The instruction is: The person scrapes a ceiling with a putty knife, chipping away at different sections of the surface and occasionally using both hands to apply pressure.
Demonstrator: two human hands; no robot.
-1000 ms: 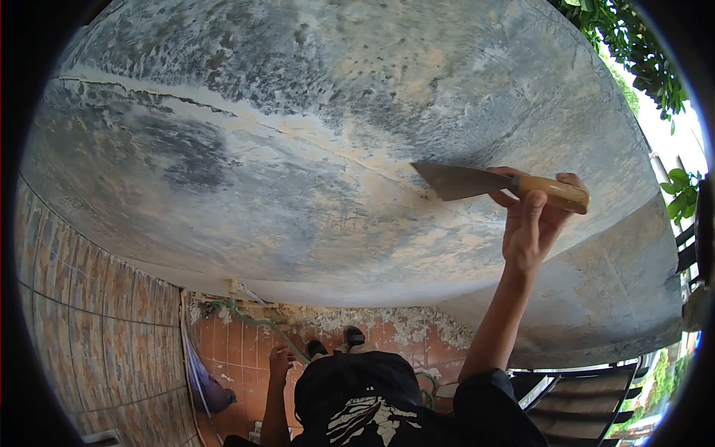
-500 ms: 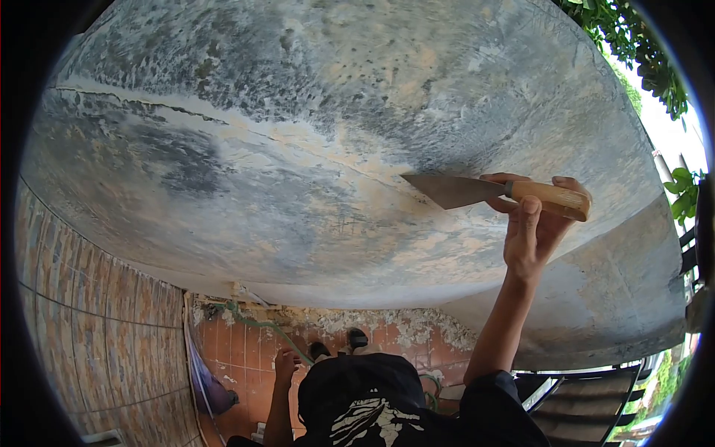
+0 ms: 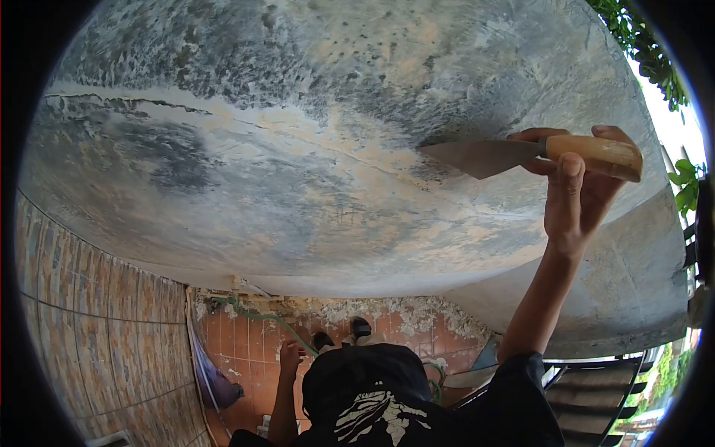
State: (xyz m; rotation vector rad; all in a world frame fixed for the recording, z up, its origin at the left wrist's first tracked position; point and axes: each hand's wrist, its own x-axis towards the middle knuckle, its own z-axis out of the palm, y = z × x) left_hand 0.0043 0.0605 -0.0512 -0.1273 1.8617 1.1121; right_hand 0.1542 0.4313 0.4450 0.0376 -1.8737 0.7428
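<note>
- Scraper (image 3: 521,155), right of centre in the upper half of the frame: wooden handle (image 3: 596,155) pointing right, flat metal blade (image 3: 477,158) pointing left, its tip resting against the weathered surface.
- Right hand (image 3: 577,197), upper right: grip closed around the handle, thumb laid across the front, forearm rising from the lower right.
- Weathered surface (image 3: 298,149), filling the upper two thirds of the frame: grey, mottled with dark stains and pale scraped patches; a thin crack runs from the upper left towards the blade.
- Left hand (image 3: 289,359), lower centre-left: hanging low beside the body, holding nothing that shows; too small to tell whether its grip is wide or narrow.
- Brick-patterned wall (image 3: 97,313), lower left.
- Tiled floor (image 3: 253,343), bottom centre: reddish tiles, a green hose (image 3: 261,320) lying across them, pale flakes (image 3: 387,309) strewn along the foot of the weathered surface.
- Steps (image 3: 596,387), lower right; foliage (image 3: 648,45), upper right edge.
</note>
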